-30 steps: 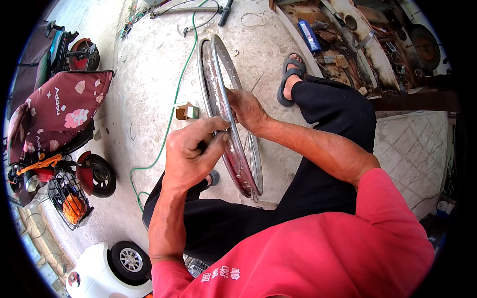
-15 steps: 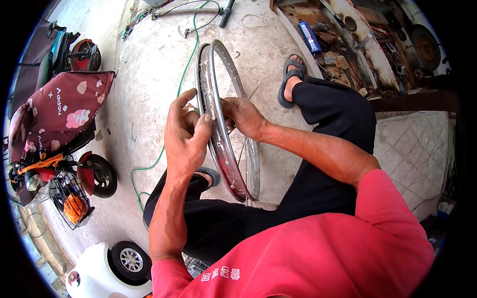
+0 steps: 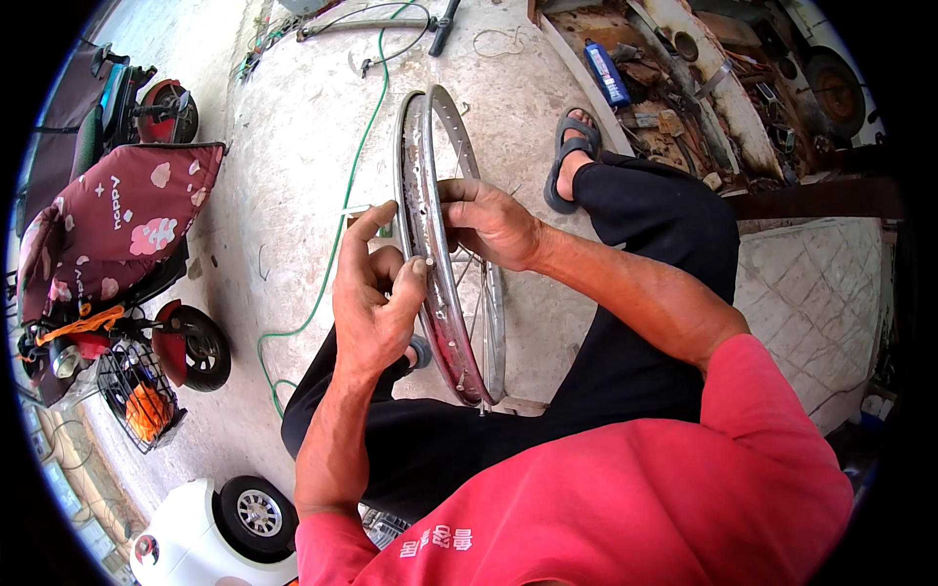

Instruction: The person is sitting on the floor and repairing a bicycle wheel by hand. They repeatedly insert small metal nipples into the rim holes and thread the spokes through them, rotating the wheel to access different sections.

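A worn metal bicycle wheel rim (image 3: pixel 450 332) stands upright in front of me, its lower end by my lap. Thin spokes (image 3: pixel 476 298) show on its right side. My left hand (image 3: pixel 373 308) is closed around the rim's left edge, fingers bent, thumb tip by a small pale nub on the rim's channel. Beside its fingertips shows a small pale and green piece that I cannot identify. From the right, my right hand (image 3: pixel 496 227) reaches inside the rim, fingers drawn together at its inner side. What they pinch is hidden behind the rim.
A green hose (image 3: pixel 320 293) runs along the concrete floor on the left, near a parked scooter (image 3: pixel 132 210). A hand pump (image 3: pixel 366 27) lies ahead. At the far right, an open metal box (image 3: pixel 674 78) holds tools and a blue bottle (image 3: pixel 608 73).
The rim has shifted slightly right and toward me. Both hands moved with it, and my right hand's fingers are now straighter along the rim's inner side.
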The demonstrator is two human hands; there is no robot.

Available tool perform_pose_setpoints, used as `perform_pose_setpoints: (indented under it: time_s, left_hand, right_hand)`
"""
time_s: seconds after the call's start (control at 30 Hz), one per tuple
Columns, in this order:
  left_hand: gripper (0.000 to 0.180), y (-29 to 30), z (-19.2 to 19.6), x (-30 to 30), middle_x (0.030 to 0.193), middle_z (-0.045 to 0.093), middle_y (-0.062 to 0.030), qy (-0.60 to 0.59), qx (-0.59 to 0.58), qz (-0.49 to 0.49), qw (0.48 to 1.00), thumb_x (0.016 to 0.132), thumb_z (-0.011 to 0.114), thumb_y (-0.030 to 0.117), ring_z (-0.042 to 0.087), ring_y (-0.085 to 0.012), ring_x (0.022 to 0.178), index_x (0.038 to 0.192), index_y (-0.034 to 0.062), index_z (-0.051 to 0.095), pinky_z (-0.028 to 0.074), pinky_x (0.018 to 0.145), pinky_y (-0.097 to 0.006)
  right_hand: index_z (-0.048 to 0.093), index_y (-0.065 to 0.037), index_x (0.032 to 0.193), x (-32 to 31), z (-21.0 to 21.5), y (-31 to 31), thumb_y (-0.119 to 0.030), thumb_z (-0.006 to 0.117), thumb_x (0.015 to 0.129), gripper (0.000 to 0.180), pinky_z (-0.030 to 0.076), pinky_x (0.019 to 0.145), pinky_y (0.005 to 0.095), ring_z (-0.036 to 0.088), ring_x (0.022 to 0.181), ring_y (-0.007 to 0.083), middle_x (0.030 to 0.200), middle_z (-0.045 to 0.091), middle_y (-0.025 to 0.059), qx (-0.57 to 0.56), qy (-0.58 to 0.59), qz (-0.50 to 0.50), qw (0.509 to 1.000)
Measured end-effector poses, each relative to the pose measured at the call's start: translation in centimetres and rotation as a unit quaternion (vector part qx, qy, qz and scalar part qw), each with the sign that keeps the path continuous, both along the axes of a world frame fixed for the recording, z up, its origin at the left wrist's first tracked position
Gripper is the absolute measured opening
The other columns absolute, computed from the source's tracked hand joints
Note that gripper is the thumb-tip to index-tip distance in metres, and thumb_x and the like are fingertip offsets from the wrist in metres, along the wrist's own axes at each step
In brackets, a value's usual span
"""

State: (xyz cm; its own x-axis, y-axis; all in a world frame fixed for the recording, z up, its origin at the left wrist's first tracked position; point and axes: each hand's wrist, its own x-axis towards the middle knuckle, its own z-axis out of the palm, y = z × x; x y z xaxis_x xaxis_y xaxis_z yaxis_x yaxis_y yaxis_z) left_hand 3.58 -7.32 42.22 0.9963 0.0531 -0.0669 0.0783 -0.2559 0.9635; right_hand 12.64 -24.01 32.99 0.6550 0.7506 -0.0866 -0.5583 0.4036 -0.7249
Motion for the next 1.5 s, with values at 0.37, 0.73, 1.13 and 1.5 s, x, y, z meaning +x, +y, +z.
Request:
perform_pose_setpoints:
  time_s: [0.37, 0.73, 1.13, 1.5]
  left_hand:
    - [0.031, 6.7, -5.4, 3.0, 0.095, 0.058, -0.0084, 0.153, -0.109, 0.159, 0.969, 0.089, 0.057, 0.006, 0.059, -0.0137, 0.075, 0.118, -0.0058, 0.053, 0.052, 0.077, -0.028]
    - [0.024, 5.4, -3.3, 3.3, 0.104, 0.069, -0.0194, 0.033, -0.220, 0.064, 0.973, 0.096, 0.053, 0.005, 0.067, -0.0167, 0.072, 0.118, -0.0056, 0.053, 0.054, 0.060, -0.026]
    - [0.014, 5.4, -2.7, 3.6, 0.079, 0.064, -0.0116, 0.085, -0.171, 0.135, 0.972, 0.094, 0.062, 0.009, 0.054, -0.0096, 0.051, 0.102, -0.0002, 0.056, 0.045, 0.044, -0.022]
    - [0.028, 5.9, -3.5, 4.0, 0.106, 0.067, -0.0186, 0.124, -0.220, 0.095, 0.963, 0.094, 0.051, -0.004, 0.070, -0.0211, 0.087, 0.122, -0.0075, 0.053, 0.057, 0.065, -0.024]
  right_hand:
    - [0.060, -0.001, 0.111, -0.9, 1.6, 0.3, -0.012, 0.055, 0.093, 0.022, 0.048, 0.070, 0.0240, 0.057, 0.074, 0.0092, 0.089, 0.063, 0.0022, -0.020, 0.014, -0.033, 0.999]
    - [0.063, -0.003, 0.109, -1.6, 1.8, -0.1, -0.010, 0.053, 0.096, 0.019, 0.046, 0.066, 0.0236, 0.055, 0.073, 0.0077, 0.086, 0.063, 0.0003, -0.083, -0.077, -0.008, 0.994]
    - [0.062, -0.001, 0.113, -2.0, 2.0, -0.2, -0.010, 0.050, 0.097, 0.022, 0.046, 0.067, 0.0224, 0.053, 0.074, 0.0060, 0.087, 0.061, -0.0007, -0.087, -0.082, -0.015, 0.993]
    - [0.062, 0.001, 0.117, -2.1, 2.2, -0.1, -0.013, 0.050, 0.100, 0.025, 0.048, 0.070, 0.0220, 0.057, 0.078, 0.0056, 0.090, 0.064, 0.0001, -0.109, -0.091, -0.011, 0.990]
